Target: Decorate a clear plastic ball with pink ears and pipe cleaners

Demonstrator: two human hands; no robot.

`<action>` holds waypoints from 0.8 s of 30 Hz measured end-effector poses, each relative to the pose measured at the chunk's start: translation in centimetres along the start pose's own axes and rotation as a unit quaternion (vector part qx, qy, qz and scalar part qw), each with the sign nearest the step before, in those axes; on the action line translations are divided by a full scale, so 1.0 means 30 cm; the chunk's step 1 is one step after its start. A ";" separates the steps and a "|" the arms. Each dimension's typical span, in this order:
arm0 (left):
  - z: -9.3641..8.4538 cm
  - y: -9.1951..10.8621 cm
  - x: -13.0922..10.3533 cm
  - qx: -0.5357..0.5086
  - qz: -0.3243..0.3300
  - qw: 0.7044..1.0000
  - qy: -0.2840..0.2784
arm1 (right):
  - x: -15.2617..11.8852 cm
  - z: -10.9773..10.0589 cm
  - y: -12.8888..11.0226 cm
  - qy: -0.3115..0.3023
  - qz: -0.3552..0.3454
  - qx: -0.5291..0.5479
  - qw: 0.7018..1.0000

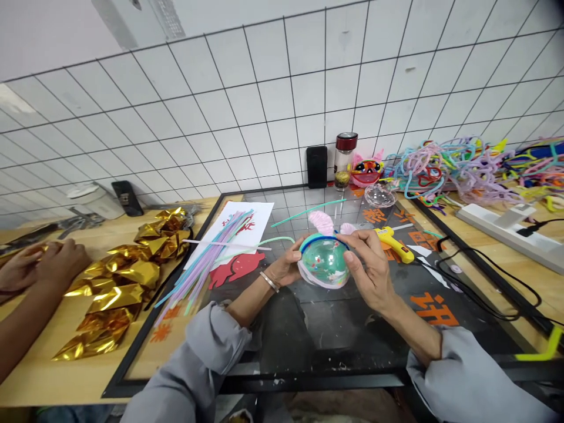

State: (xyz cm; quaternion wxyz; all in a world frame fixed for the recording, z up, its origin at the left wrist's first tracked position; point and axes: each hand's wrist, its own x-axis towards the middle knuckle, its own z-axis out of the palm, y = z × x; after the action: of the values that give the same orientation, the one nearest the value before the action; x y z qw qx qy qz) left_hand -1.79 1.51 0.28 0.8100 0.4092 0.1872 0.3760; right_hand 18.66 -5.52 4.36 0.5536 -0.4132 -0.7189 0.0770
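A clear round plastic shell point(324, 262) with a green tint is held above the dark board, between both hands. Pink fuzzy stem lines its lower rim, and a blue stem runs along its top edge. Two pink fuzzy ear shapes point(321, 222) stand at its top. My left hand point(288, 262) grips the shell's left side, fingers partly behind it. The thumb and fingers of my right hand point(369, 264) pinch the blue stem at the upper right rim. A pale green stem point(275, 240) extends left from near my left hand.
Fuzzy stems point(207, 258) lie on white paper at left. A yellow glue gun point(394, 244) with a black cable is at right. Behind stand a lidded bottle point(343, 161) and black phone point(316, 167). Gold foil point(118, 282) and another person's hands point(53, 264) are far left.
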 end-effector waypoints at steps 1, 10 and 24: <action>0.006 0.001 0.000 0.004 0.001 1.000 -0.005 | 0.000 -0.001 0.001 0.000 -0.004 -0.004 1.000; 0.023 0.004 -0.001 0.011 0.015 1.000 0.006 | 0.009 -0.007 0.023 0.058 0.068 0.087 0.992; 0.039 0.001 0.006 0.000 0.027 0.999 0.047 | 0.020 -0.002 0.045 0.075 0.136 0.146 0.977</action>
State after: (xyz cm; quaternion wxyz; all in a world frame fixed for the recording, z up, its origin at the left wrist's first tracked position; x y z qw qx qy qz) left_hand -0.96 1.04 1.00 0.7900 0.3956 0.2140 0.4167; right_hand 19.37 -4.27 4.08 0.6445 -0.4266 -0.5936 0.2241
